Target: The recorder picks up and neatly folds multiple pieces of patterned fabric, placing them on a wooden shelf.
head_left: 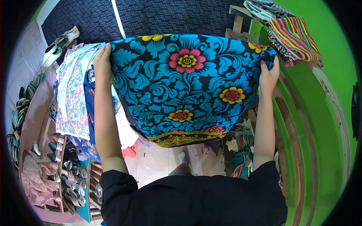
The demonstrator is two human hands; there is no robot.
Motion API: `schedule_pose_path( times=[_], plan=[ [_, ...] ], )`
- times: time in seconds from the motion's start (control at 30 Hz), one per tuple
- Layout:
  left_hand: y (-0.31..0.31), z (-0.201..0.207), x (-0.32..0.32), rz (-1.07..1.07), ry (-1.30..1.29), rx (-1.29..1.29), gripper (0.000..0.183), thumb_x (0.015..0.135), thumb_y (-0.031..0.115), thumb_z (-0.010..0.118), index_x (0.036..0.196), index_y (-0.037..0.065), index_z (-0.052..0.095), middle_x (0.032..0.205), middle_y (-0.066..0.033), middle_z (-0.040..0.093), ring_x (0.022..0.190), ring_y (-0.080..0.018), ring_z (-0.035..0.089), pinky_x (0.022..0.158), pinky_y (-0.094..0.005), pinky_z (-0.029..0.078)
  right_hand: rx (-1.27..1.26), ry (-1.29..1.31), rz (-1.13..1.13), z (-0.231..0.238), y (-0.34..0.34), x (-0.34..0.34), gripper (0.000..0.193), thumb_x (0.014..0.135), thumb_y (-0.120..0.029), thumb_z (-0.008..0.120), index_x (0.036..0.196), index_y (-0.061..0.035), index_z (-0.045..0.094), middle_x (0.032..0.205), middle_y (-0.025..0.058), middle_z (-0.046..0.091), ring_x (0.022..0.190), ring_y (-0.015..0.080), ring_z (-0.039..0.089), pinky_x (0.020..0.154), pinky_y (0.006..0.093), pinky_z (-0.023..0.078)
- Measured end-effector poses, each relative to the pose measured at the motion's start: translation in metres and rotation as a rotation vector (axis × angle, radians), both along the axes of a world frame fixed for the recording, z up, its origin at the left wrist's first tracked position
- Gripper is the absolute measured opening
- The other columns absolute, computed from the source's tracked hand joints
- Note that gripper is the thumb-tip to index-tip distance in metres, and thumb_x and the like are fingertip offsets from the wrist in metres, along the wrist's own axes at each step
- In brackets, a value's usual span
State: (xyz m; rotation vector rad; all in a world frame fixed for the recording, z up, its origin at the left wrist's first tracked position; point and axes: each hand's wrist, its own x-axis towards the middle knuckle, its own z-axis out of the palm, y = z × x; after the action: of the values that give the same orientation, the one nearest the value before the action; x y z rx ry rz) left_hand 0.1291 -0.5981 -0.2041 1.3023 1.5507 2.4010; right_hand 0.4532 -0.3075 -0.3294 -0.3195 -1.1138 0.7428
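Observation:
A large black cloth (151, 81) with blue leaf scrolls, red and yellow flowers and a yellow border hangs spread out before me. My left hand (103, 62) is closed on its upper left corner, thumb up along the edge. At the upper right corner my right hand (269, 73) pinches the fabric. Both arms are stretched forward, so the cloth is held wide between them and its lower edge droops toward me. Close beside my left hand, floral fabrics (73, 94) hang in a pile, partly hidden by my forearm.
Shoe racks with several pairs of shoes (73, 184) stand at the left. Folded striped cloth (296, 39) lies at the upper right by a green wall (328, 143) with wooden rails (292, 135). Mixed items (243, 150) crowd the lower right. Tiled floor (152, 162) shows below.

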Motion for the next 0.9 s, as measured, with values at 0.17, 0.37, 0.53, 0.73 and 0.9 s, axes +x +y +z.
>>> schedule_pose_path(
  times=[0.17,0.37,0.53,0.73,0.9],
  plan=[
    [0.033,0.001,-0.042,-0.024,0.028,-0.004,0.019,0.089,0.019,0.052,0.087,0.003,0.061,0.079,-0.0024,0.063,0.065,-0.0084,0.056,0.061,-0.0218,0.046,-0.015,-0.017,-0.011,0.005,0.026,-0.024,0.044,0.077,0.003,0.054,0.119,0.0075,0.044,0.11,0.0116,0.055,0.099,0.0162,0.053,0.088,0.0266,0.039],
    [0.085,-0.012,-0.087,-0.119,0.016,-0.141,0.018,0.088,0.018,0.053,0.083,0.003,0.061,0.073,-0.0007,0.06,0.061,-0.0081,0.054,0.058,-0.0222,0.044,-0.143,0.049,-0.071,-0.015,0.056,-0.047,0.045,0.077,0.002,0.054,0.12,0.0083,0.045,0.112,0.0134,0.056,0.101,0.0185,0.054,0.089,0.0274,0.039],
    [0.134,-0.02,-0.114,-0.09,0.062,-0.22,0.023,0.087,0.019,0.054,0.079,0.0,0.061,0.072,0.0017,0.056,0.063,-0.0066,0.047,0.059,-0.0226,0.038,-0.22,0.012,-0.062,-0.034,0.085,-0.052,0.045,0.074,0.004,0.054,0.119,0.0076,0.047,0.111,0.0142,0.056,0.098,0.0187,0.055,0.087,0.0276,0.04],
    [0.166,-0.02,-0.124,-0.12,0.006,-0.288,0.024,0.088,0.022,0.053,0.094,-0.001,0.061,0.085,-0.0072,0.063,0.072,-0.0146,0.058,0.067,-0.0279,0.046,-0.228,0.043,-0.122,-0.046,0.109,-0.043,0.048,0.071,0.005,0.055,0.119,0.0071,0.047,0.11,0.0141,0.057,0.097,0.0185,0.055,0.086,0.0273,0.04],
    [0.149,-0.021,-0.112,-0.178,-0.042,-0.24,0.025,0.089,0.023,0.052,0.092,0.0,0.06,0.082,-0.002,0.059,0.069,-0.011,0.051,0.066,-0.0274,0.042,-0.159,-0.003,-0.019,-0.039,0.087,-0.024,0.044,0.071,0.004,0.057,0.114,0.0058,0.051,0.107,0.0105,0.058,0.094,0.0171,0.056,0.084,0.0269,0.041]
  ],
)
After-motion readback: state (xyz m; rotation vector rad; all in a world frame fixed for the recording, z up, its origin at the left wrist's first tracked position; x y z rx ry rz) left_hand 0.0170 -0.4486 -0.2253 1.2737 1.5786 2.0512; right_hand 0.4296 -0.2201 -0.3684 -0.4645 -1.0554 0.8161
